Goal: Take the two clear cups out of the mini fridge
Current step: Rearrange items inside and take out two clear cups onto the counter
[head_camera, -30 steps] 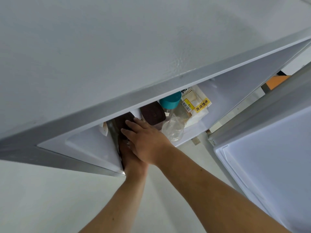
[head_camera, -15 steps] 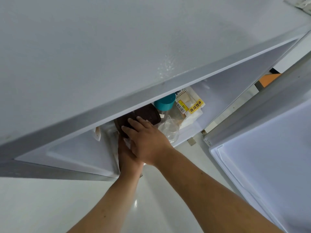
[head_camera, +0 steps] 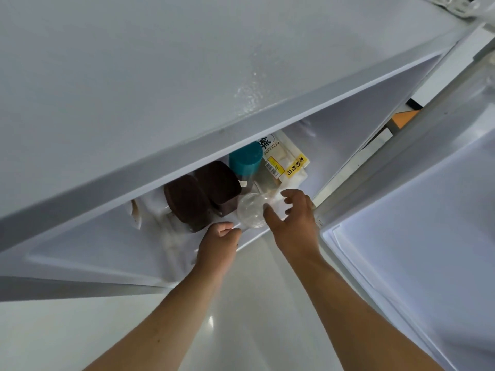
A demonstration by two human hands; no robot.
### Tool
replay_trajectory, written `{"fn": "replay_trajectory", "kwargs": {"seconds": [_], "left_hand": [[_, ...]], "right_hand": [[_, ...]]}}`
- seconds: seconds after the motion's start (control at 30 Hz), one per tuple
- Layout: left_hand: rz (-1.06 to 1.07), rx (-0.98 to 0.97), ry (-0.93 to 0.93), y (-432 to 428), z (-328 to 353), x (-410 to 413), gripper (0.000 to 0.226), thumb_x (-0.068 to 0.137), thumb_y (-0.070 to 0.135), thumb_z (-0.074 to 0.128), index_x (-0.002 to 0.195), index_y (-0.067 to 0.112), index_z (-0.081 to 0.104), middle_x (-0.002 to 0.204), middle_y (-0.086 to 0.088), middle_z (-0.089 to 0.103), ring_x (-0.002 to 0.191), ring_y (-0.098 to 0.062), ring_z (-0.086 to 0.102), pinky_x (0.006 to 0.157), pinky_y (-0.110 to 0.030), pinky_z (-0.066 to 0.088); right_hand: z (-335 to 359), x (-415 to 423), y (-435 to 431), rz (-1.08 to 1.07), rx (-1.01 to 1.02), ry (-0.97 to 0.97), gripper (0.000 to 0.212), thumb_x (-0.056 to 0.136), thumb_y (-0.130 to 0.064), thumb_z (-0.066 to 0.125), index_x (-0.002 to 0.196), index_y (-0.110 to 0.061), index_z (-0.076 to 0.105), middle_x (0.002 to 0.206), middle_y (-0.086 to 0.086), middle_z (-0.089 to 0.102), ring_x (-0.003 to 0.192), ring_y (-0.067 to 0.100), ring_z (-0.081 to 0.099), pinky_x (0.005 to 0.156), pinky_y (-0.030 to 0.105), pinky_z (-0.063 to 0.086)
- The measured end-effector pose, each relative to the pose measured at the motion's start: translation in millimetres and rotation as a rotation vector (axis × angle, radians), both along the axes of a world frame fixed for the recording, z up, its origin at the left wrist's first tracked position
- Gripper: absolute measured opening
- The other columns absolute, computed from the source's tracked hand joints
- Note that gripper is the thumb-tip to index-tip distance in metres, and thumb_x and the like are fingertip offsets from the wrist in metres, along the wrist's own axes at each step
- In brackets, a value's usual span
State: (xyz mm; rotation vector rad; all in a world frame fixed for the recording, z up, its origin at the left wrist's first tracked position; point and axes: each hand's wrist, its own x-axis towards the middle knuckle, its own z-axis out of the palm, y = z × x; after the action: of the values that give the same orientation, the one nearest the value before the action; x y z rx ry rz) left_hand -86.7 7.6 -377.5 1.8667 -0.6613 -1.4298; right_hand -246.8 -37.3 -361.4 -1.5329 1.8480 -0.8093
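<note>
The mini fridge [head_camera: 187,89] is seen from above, and its door [head_camera: 428,250] stands open at the right. A clear cup [head_camera: 250,210] stands at the front of the shelf. My right hand [head_camera: 293,218] is beside it on the right with fingers spread, the thumb at the cup's side. My left hand [head_camera: 218,241] is at the shelf's front edge with its fingers curled. A blurred clear shape [head_camera: 175,234], perhaps the second cup, lies just left of that hand. I cannot tell whether the hand holds it.
Behind the cup stand two dark brown containers [head_camera: 203,194], a teal-capped bottle [head_camera: 245,162] and a bread pack [head_camera: 288,162] with a yellow label. The fridge top overhangs the opening. A pale floor [head_camera: 241,317] lies below.
My right hand has come off the brown containers and moved right, beside the clear cup. My left hand has drawn back from inside to the shelf's front edge.
</note>
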Motion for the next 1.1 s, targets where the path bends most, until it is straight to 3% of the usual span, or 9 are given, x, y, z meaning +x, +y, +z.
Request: {"fn": "replay_trajectory", "kwargs": {"seconds": [0.1, 0.23, 0.33, 0.4, 0.47, 0.57, 0.7, 0.87, 1.1], "left_hand": [[-0.070, -0.015, -0.015, -10.3, -2.7, -2.2, 0.021, 0.095, 0.028, 0.062, 0.116, 0.029, 0.066, 0.119, 0.001, 0.074, 0.113, -0.019, 0.068, 0.106, -0.048, 0.051], [-0.136, -0.034, -0.035, -18.4, -5.8, -5.2, 0.032, 0.099, 0.024, 0.056, 0.129, 0.023, 0.066, 0.127, 0.001, 0.072, 0.119, -0.016, 0.065, 0.110, -0.046, 0.047], [-0.171, -0.053, -0.076, -22.3, -7.9, -6.6, 0.028, 0.100, 0.022, 0.055, 0.123, 0.023, 0.071, 0.121, 0.003, 0.075, 0.117, -0.017, 0.066, 0.109, -0.047, 0.049], [-0.210, -0.071, -0.091, -22.8, -8.4, -6.8, 0.029, 0.099, 0.018, 0.053, 0.121, 0.023, 0.072, 0.121, 0.004, 0.075, 0.119, -0.015, 0.066, 0.109, -0.045, 0.048], [-0.235, -0.084, -0.100, -20.9, -8.9, -6.6, 0.035, 0.098, 0.018, 0.054, 0.131, 0.023, 0.068, 0.134, 0.006, 0.069, 0.126, -0.012, 0.061, 0.112, -0.040, 0.045], [-0.314, -0.132, -0.314, -16.6, -8.6, -3.8, 0.037, 0.097, 0.028, 0.062, 0.133, 0.029, 0.063, 0.137, 0.010, 0.064, 0.124, -0.011, 0.060, 0.096, -0.025, 0.042], [-0.387, -0.220, -0.522, -14.1, -4.9, -3.9, 0.036, 0.090, 0.034, 0.070, 0.125, 0.033, 0.062, 0.122, 0.006, 0.069, 0.094, -0.008, 0.067, 0.080, -0.027, 0.048], [-0.443, -0.286, -0.661, -16.4, -0.7, -10.7, 0.045, 0.087, 0.035, 0.075, 0.130, 0.028, 0.061, 0.132, 0.000, 0.062, 0.105, -0.023, 0.069, 0.087, -0.041, 0.059], [-0.645, -0.374, -0.957, -22.9, -2.2, -21.3, 0.066, 0.084, 0.043, 0.079, 0.138, 0.018, 0.051, 0.142, -0.012, 0.055, 0.112, -0.031, 0.067, 0.085, -0.037, 0.057]], "right_hand": [[-2.6, 6.9, -7.1, 0.096, 0.054, 0.075, 0.057, 0.085, -0.057, 0.073, 0.133, -0.039, 0.049, 0.136, -0.006, 0.052, 0.111, 0.021, 0.059, 0.088, 0.043, 0.058], [-0.1, 20.6, -12.6, 0.271, -0.028, 0.184, 0.055, 0.091, -0.062, 0.062, 0.139, -0.044, 0.043, 0.137, -0.009, 0.053, 0.113, 0.022, 0.061, 0.085, 0.036, 0.055], [0.8, 25.8, -13.1, 0.313, -0.033, 0.275, 0.067, 0.087, -0.066, 0.064, 0.143, -0.041, 0.040, 0.141, -0.008, 0.054, 0.121, 0.023, 0.055, 0.089, 0.039, 0.051], [0.5, 24.4, -13.1, 0.318, -0.014, 0.305, 0.074, 0.085, -0.059, 0.071, 0.147, -0.038, 0.037, 0.145, -0.007, 0.053, 0.124, 0.026, 0.055, 0.093, 0.042, 0.052], [-1.0, 20.4, -13.8, 0.304, 0.005, 0.309, 0.075, 0.086, -0.047, 0.075, 0.149, -0.036, 0.036, 0.147, -0.005, 0.053, 0.124, 0.028, 0.058, 0.092, 0.044, 0.054], [-1.8, 13.8, -12.5, 0.266, -0.009, 0.286, 0.072, 0.085, -0.044, 0.077, 0.146, -0.037, 0.038, 0.144, -0.007, 0.057, 0.118, 0.025, 0.062, 0.087, 0.041, 0.056], [0.0, 1.2, -4.3, 0.207, -0.062, 0.220, 0.069, 0.084, -0.046, 0.076, 0.142, -0.041, 0.038, 0.141, -0.009, 0.056, 0.108, 0.020, 0.064, 0.075, 0.030, 0.051], [-0.8, -13.6, 13.6, 0.204, -0.112, 0.230, 0.067, 0.083, -0.050, 0.074, 0.141, -0.040, 0.041, 0.137, -0.012, 0.054, 0.098, 0.016, 0.066, 0.070, 0.028, 0.052], [-3.2, -32.3, 35.5, 0.099, -0.093, 0.260, 0.072, 0.082, -0.064, 0.071, 0.142, -0.045, 0.037, 0.143, -0.017, 0.050, 0.102, 0.012, 0.067, 0.075, 0.033, 0.061]]}}
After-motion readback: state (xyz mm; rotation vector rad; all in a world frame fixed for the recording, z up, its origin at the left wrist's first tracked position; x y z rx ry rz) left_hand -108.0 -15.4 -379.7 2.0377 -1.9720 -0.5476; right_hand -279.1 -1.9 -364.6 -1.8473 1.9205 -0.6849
